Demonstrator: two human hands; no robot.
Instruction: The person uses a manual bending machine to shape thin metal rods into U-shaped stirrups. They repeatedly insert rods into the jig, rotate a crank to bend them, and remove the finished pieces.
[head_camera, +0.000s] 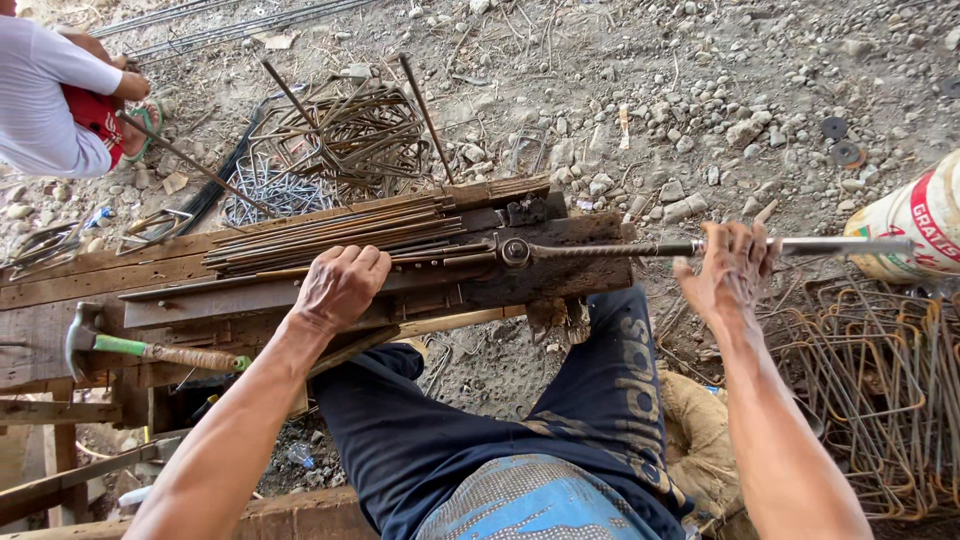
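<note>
On a rough wooden bench (60, 290) over stony ground, left hand (338, 285) curled into a loose fist, knuckles up, pressing down on thin steel rods (330, 240) laid lengthwise along the planks; cannot tell whether any single rod sits inside the closed fingers. Right hand (732, 268) out past the bench end, fingers wrapped over the long bending lever (620, 250), palm half open toward the camera, grip on the shaft near where a paler pipe sleeve (850, 245) slides over it. Lever lying level, its round head (515, 251) seated at the right end of the rod bundle, against a dark metal block. Hammer with green-wrapped handle (150, 352) resting on the bench to the left, well apart from the left hand. Beyond the bench, a tangle of bent stirrups (350, 135) on the gravel; another stack of rectangular stirrups (880, 370) on the right, just below the right forearm. White bucket (915, 225) tilted at the right edge, behind the pipe sleeve. Another person in a white shirt (45, 95) crouched at top left, holding a thin rod.
</note>
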